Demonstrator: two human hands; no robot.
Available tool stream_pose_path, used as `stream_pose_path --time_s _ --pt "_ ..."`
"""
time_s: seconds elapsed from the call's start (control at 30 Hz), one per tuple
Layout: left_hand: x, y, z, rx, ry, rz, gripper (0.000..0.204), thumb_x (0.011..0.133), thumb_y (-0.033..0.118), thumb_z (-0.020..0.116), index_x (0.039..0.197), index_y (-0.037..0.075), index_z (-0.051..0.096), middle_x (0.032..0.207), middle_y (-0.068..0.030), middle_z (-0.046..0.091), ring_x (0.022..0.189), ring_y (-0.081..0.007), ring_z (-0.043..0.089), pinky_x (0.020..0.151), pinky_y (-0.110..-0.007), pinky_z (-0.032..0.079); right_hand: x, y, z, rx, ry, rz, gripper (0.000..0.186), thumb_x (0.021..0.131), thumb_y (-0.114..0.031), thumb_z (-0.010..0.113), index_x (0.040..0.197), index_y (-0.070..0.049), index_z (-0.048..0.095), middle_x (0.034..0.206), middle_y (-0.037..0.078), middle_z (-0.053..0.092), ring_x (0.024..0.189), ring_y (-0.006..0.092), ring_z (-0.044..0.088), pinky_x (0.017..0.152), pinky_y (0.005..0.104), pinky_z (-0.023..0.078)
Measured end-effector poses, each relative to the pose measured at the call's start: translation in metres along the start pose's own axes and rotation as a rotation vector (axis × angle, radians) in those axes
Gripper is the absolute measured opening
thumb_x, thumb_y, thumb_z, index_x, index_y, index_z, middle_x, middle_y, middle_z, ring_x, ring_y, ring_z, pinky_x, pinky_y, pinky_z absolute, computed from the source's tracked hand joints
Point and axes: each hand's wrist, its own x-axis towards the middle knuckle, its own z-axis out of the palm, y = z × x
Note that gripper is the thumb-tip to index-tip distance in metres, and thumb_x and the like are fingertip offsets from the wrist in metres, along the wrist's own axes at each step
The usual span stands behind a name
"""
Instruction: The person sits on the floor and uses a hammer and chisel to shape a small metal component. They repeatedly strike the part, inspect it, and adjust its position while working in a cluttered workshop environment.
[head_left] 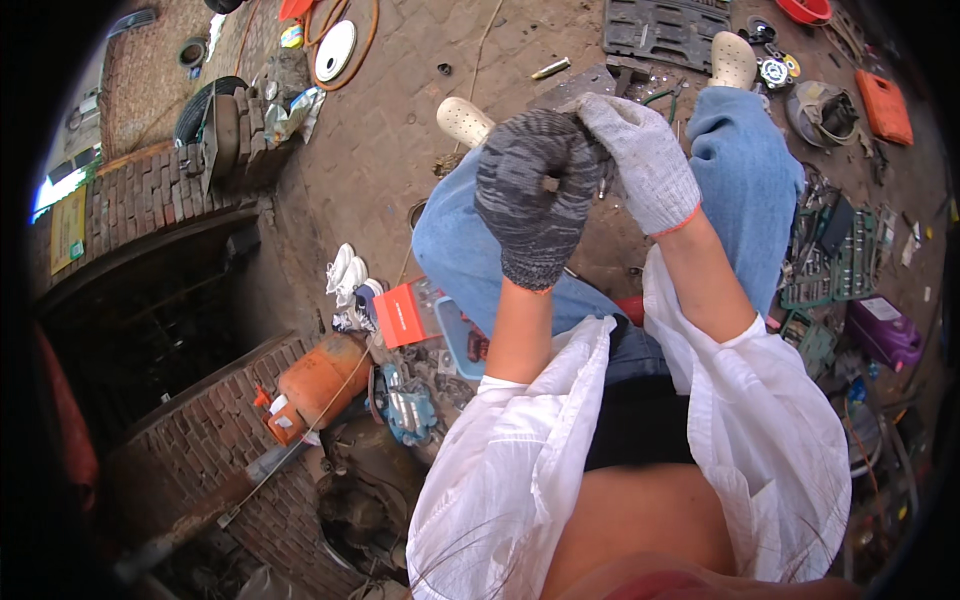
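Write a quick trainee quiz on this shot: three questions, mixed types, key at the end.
1. Multiple choice. Which hand wears darker grey?
A) the right
B) the left
C) neither, they match

2. True or false. The orange cylinder lies to the right of the person's legs.

3. Fill in the blank. The jug near the green socket tray is ____ in colour.

Key:
1. B. The left hand is in dark grey, the right hand in pale grey.
2. False. The orange cylinder lies to the left of the legs.
3. Purple.
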Motion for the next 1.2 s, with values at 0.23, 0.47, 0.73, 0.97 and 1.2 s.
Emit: stream_pose_path --time_s 0.23,0.47,0.73,0.97,1.2 --pt "-0.003 0.009 -0.007 -0.025 -0.084 -0.010 0.015 0.061 -0.001 0.070 0.072 0.004 0.061 0.071 -0.0056 0.060 0.067 -0.0208 0.056 0.066 -0.031 0.044 -0.012 -0.012 -0.001 -0.572 0.164 -0.472 0.017 0.078 -0.018 0.059 0.087 -0.004 0.063 0.076 0.008 0.061 0.063 0.0127 0.057 0.058 0.0248 0.045" --pt "-0.022 0.039 -0.010 -0.329 -0.134 -0.135 0.017 0.070 0.006 0.064 0.086 0.005 0.060 0.082 -0.0090 0.061 0.066 -0.0197 0.057 0.067 -0.029 0.047 -0.006 -0.015 0.004 -0.274 0.194 -0.305 0.016 0.080 -0.017 0.057 0.087 -0.004 0.063 0.067 0.005 0.061 0.054 0.0108 0.056 0.050 0.0223 0.044" --pt "-0.004 0.031 -0.008 -0.493 0.157 -0.529 0.050 0.075 0.002 0.059 0.119 0.000 0.037 0.104 -0.0090 0.050 0.073 -0.0099 0.050 0.067 -0.023 0.043 -0.011 -0.029 -0.006 0.013 0.096 -0.006 0.023 0.084 -0.021 0.054 0.089 0.000 0.061 0.063 0.005 0.058 0.049 0.0068 0.051 0.043 0.0195 0.040" --pt "-0.014 0.018 -0.004 -0.262 -0.052 -0.526 0.012 0.080 0.009 0.054 0.085 -0.002 0.056 0.078 -0.0119 0.058 0.073 -0.0216 0.055 0.070 -0.031 0.043 -0.009 -0.014 -0.009 -0.563 0.080 -0.497 0.018 0.081 -0.010 0.053 0.095 0.001 0.059 0.078 0.014 0.060 0.069 0.0205 0.060 0.060 0.0276 0.047" --pt "-0.015 0.012 -0.003 -0.135 -0.031 -0.361 0.017 0.085 0.012 0.048 0.083 -0.001 0.057 0.075 -0.0125 0.059 0.068 -0.0240 0.056 0.066 -0.033 0.044 -0.011 -0.015 0.004 -0.346 0.160 -0.263 0.025 0.082 -0.019 0.054 0.089 0.004 0.059 0.083 0.018 0.060 0.076 0.0279 0.060 0.063 0.0305 0.046"
